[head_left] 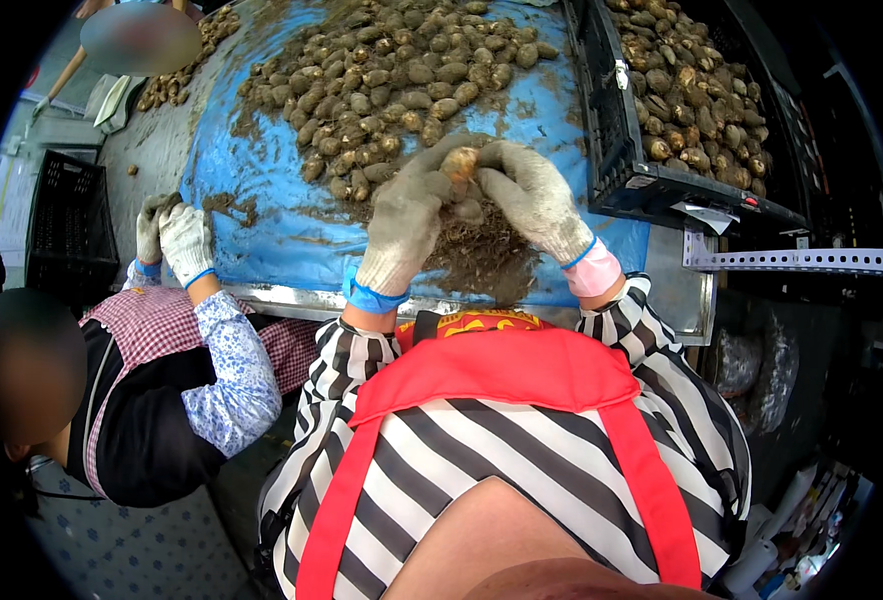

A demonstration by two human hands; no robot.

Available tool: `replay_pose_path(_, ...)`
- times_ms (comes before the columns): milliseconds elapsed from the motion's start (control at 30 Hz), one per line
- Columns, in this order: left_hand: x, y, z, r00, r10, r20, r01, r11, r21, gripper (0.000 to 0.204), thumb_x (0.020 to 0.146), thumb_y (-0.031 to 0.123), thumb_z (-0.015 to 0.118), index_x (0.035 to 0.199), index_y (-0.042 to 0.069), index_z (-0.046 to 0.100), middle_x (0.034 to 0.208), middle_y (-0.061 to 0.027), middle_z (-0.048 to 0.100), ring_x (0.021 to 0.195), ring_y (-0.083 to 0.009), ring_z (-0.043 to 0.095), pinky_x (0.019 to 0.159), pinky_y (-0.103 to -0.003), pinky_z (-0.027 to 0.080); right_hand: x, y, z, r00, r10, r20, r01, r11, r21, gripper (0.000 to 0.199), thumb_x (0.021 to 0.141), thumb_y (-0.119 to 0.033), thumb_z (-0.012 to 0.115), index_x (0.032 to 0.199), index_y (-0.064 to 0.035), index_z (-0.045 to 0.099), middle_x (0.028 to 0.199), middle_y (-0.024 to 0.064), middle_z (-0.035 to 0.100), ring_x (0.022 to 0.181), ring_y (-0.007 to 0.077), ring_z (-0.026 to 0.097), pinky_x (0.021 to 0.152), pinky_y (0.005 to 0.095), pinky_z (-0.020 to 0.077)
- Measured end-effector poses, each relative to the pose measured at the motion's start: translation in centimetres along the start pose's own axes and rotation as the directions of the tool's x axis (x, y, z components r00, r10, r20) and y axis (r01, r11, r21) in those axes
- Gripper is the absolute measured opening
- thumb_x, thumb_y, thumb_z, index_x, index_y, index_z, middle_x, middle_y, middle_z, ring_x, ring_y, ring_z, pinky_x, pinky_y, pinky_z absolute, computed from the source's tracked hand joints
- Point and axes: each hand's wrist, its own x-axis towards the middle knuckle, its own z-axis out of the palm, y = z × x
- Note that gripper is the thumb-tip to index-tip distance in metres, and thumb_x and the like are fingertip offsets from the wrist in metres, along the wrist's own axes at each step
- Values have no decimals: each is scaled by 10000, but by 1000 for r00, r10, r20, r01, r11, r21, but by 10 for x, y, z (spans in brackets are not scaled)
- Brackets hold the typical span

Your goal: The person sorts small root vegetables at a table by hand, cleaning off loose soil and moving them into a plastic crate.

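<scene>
Between my two hands, over the near side of the work table, is a small brown taro corm point(459, 165) with a pale orange patch. My left hand point(406, 215), in a dirt-stained white knit glove, has its fingers closed around one side of it. My right hand point(536, 195), gloved alike, pinches it from the other side. Part of the corm is hidden by the fingers. Below the hands lies a heap of fibrous roots and soil point(481, 260). Just beyond them spreads a large pile of hairy brown taro corms point(401, 85) on a muddy blue plastic sheet point(271, 235).
A black crate point(611, 130) full of taro corms stands at the right, near a perforated metal bar point(791, 260). On my left is a co-worker with gloved hands point(176, 235) by the table edge. Another black crate point(66, 215) and a second person's arm point(66, 75) are farther left.
</scene>
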Motion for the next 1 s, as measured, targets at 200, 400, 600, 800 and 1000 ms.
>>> replay_pose_path(200, 8, -20, -20, 969, 133, 209, -116, 989, -89, 620, 961, 32, 514, 1526, -108, 302, 1328, -245, 574, 1068, -285, 663, 930, -423, 603, 1, 0, -20, 987, 158, -31, -159, 987, -17, 266, 1002, -225, 611, 1121, -15, 723, 927, 117, 707, 876, 160, 657, 817, 305, 523)
replay_pose_path(400, 6, -22, -16, 975, 24, 222, 83, 885, -458, 653, 965, 20, 554, 1550, -65, 276, 1355, -246, 559, 1062, -267, 671, 955, -432, 600, 2, -8, -12, 995, 76, -64, -48, 933, 357, 245, 986, -139, 637, 1177, -5, 709, 988, 53, 713, 899, 126, 645, 805, 278, 517)
replay_pose_path(600, 1, -9, -10, 999, 31, 36, -25, 986, -162, 684, 955, 45, 620, 1547, -62, 294, 1353, -219, 574, 1061, -250, 671, 946, -390, 597, -4, -5, -8, 996, 28, -85, -3, 960, 281, 258, 980, -110, 629, 1202, 2, 697, 1006, 45, 712, 936, 134, 649, 821, 285, 521)
replay_pose_path(800, 2, -8, -3, 985, 159, -60, -134, 945, 298, 585, 927, 56, 684, 1456, -74, 472, 1313, -183, 638, 1105, -218, 671, 934, -307, 559, -1, -12, -12, 991, 121, 52, -118, 991, -61, 194, 963, -185, 653, 1012, -9, 720, 856, 115, 685, 827, 185, 662, 735, 350, 514)
replay_pose_path(1000, 6, -18, -11, 892, 451, 7, -329, 640, 695, 523, 928, 34, 690, 1423, -50, 545, 1299, -156, 670, 1103, -191, 681, 938, -287, 553, 4, -21, 2, 998, -31, 64, 31, 1000, 1, 154, 976, -131, 621, 955, 0, 700, 895, 145, 722, 834, 218, 702, 707, 344, 534)
